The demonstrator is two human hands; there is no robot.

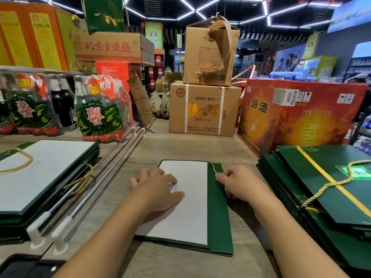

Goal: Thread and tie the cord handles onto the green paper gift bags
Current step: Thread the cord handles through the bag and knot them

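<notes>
Head — hands on bag, right pinching cord.

Brown carton: "SHEN ROU" across the front; small print lower down gives "52%vol" and "500ml".
Red box: "汾酒" in black.
White sticker on the red box: "FJ0191" beside it.
Top-left carton: "北京方便面" in red.
Bottle pack: "22元" along the bottom.
</notes>
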